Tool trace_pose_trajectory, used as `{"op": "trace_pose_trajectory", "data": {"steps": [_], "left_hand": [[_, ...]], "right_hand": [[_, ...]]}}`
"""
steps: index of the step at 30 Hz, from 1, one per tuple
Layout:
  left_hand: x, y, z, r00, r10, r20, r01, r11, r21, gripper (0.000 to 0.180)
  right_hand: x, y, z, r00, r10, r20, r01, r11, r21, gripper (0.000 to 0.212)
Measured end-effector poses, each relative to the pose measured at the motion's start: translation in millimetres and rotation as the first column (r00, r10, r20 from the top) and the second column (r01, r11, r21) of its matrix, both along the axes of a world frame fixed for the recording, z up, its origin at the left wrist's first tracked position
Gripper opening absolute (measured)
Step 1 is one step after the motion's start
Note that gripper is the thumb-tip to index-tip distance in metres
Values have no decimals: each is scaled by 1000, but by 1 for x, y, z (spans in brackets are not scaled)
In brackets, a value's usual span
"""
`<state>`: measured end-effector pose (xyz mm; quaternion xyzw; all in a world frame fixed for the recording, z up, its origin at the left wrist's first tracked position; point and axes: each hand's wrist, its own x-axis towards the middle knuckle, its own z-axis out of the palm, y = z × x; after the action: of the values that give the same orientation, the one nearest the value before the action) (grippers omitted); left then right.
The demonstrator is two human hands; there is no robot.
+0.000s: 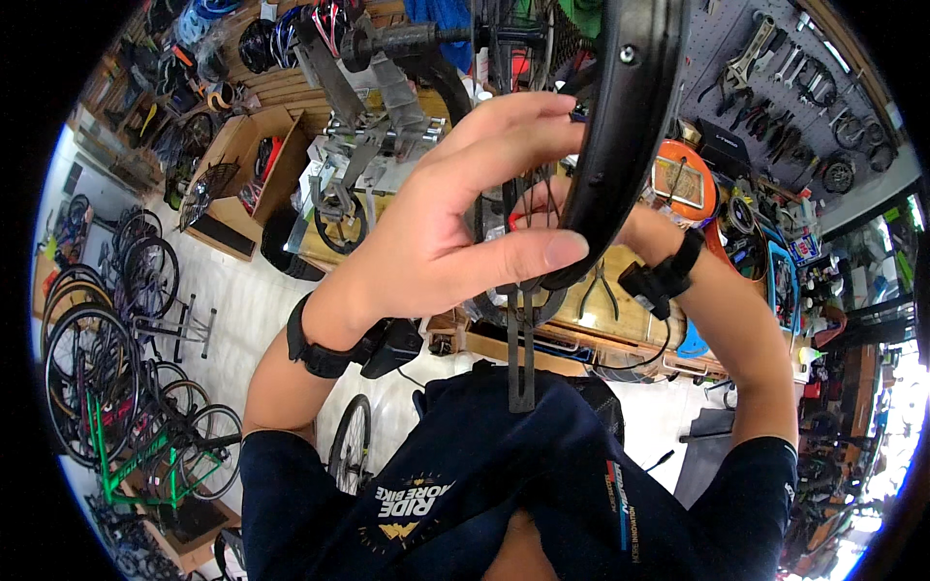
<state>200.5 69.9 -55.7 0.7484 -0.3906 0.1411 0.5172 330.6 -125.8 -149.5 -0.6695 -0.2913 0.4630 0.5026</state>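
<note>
A bicycle workshop: wooden workbench (591, 334) below, pegboard of hanging tools (790, 73) at upper right, parked bicycles (116, 358) on the floor at left. Held up close to the camera is a black wheel rim (625, 126). The left hand (455, 213) grasps it, thumb along its lower edge, fingers over its inner side. The right hand (644, 228) sits mostly hidden behind the rim; its grip cannot be told
</note>
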Motion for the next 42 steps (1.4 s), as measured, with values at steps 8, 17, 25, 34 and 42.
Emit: {"op": "trace_pose_trajectory", "data": {"steps": [8,17,25,34,42], "left_hand": [[3,3,-3,999,-39,-17,38,999,-26,67],[-1,-3,-14,987,-110,-120,91,985,-150,54],[-7,1,-20,996,-66,-53,59,990,-128,50],[-17,-10,-5,960,-84,-266,1,954,-299,44],[-10,13,-26,971,36,-237,56,928,369,58]], "right_hand": [[3,8,-24,999,40,-17,-39,998,50,20],[22,7,-48,999,-38,-31,43,982,183,21],[20,5,-62,991,-59,123,29,972,233,26],[36,-10,-7,924,-265,277,258,964,63,29],[19,-104,21,796,-576,187,583,812,19,24]]}}
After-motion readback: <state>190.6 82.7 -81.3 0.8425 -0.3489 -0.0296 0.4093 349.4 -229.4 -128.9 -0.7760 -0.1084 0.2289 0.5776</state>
